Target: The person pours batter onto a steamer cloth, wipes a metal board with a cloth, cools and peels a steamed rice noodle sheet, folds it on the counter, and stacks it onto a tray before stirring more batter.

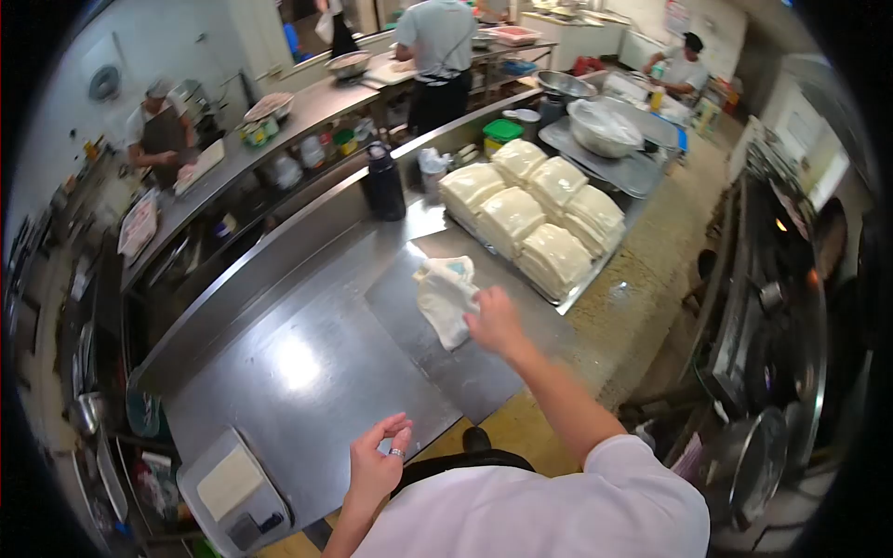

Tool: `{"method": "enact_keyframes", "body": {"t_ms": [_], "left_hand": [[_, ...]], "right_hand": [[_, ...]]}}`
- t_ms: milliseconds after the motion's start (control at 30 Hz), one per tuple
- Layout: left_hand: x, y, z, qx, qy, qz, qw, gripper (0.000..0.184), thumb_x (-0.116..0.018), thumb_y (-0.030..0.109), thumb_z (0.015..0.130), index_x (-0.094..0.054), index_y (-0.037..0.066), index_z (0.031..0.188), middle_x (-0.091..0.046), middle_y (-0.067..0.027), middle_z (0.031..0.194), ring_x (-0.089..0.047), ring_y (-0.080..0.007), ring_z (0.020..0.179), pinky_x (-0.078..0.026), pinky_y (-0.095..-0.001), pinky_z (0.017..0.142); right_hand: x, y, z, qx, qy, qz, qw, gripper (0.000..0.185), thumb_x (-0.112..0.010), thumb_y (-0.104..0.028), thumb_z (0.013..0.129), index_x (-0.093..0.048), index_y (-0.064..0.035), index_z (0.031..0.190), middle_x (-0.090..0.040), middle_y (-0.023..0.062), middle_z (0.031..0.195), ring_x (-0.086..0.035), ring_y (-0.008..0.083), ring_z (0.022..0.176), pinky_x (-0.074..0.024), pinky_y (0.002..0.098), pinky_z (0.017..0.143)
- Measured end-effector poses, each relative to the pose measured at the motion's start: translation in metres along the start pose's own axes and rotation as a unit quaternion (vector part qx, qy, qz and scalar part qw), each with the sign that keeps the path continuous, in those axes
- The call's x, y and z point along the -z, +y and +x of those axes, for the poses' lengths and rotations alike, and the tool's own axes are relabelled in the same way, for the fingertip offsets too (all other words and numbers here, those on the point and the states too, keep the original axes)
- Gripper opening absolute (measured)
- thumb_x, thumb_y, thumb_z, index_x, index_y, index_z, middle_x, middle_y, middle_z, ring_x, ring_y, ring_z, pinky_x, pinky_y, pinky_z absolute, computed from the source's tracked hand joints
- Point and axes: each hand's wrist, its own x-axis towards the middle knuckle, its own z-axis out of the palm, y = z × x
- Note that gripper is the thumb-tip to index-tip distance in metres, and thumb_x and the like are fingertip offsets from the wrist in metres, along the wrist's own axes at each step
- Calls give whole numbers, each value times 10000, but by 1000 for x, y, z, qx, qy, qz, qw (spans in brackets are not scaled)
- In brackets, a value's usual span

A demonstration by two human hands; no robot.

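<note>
A crumpled white cloth [445,302] lies on the steel table [307,316]. At its right edge my right hand [493,321] is closed on the fabric, with the arm stretched forward. My left hand [379,456] hovers near the table's front edge, close to my body. Its fingers are loosely bent, a ring shows on one, and nothing is held. Beyond the cloth, several stacks of pale, square dough-like sheets [510,216] sit on a metal tray [564,305], their tops shiny as if under plastic.
A dark bottle [384,181] and a green-lidded tub [502,135] stand along the table's back. At the lower left is a tray [200,470] with a pale square sheet. A plastic-covered bowl [605,127] stands behind the stacks. Several people work farther off; stoves line the right.
</note>
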Motion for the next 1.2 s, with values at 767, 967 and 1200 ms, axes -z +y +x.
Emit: {"method": "enact_keyframes", "body": {"t_ms": [767,967,1200], "left_hand": [[-50,-19,-122,-201,-624,-26,755,263,-729,58,950,-712,-34,1195,-778,-173,1062,-757,-246,1004,-574,-345,901],[-77,5,-216,-295,-709,37,640,250,-720,103,969,-725,-33,1180,-784,-166,1065,-760,-235,998,-582,-342,865],[-85,22,-371,-297,-798,36,523,276,-724,144,985,-719,-37,1194,-784,-146,1087,-737,-195,1013,-562,-330,875]], "right_hand": [[22,-169,-506,-417,132,67,897,376,-671,-260,974,-624,-29,1267,-608,182,1270,-621,408,1164,-513,498,980],[24,-211,-618,-478,266,29,837,366,-682,-252,967,-633,-41,1262,-618,177,1253,-631,411,1146,-524,497,958],[17,-272,-764,-575,368,3,731,355,-725,-265,937,-676,-35,1204,-636,191,1193,-648,410,1110,-533,481,945]]}}
